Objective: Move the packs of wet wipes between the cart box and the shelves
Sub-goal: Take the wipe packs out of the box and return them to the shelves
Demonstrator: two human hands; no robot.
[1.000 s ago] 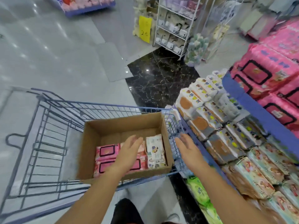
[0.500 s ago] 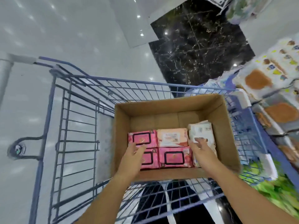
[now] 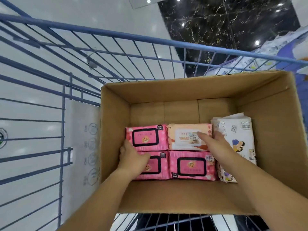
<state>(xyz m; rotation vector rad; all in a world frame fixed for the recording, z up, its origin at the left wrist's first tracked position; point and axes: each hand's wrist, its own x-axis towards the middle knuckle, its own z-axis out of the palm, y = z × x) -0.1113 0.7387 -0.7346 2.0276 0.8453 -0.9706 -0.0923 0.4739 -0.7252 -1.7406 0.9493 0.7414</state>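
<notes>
An open cardboard box (image 3: 115,134) sits in the blue wire cart (image 3: 116,33). On its floor lie three pink packs of wet wipes, a peach pack (image 3: 185,139) and white packs (image 3: 238,135) standing at the right. My left hand (image 3: 131,155) holds the left edge of the pink packs: its thumb lies over the near-left pink pack (image 3: 158,165) and its fingers go down beside the far-left one (image 3: 146,137). My right hand (image 3: 215,144) grips the peach pack's right edge, thumb on top, fingers in the gap by the white packs.
The far half of the box floor is bare cardboard. A white flap with printed symbols (image 3: 83,147) hangs at the cart's left. Pale and black marble floor shows through the wires. Shelf goods blur at the top right (image 3: 283,47).
The view has closed in over the box. Both hands have gone deeper inside; the left now clasps the pink packs' left edge, and the right has shifted from the white packs to the peach pack.
</notes>
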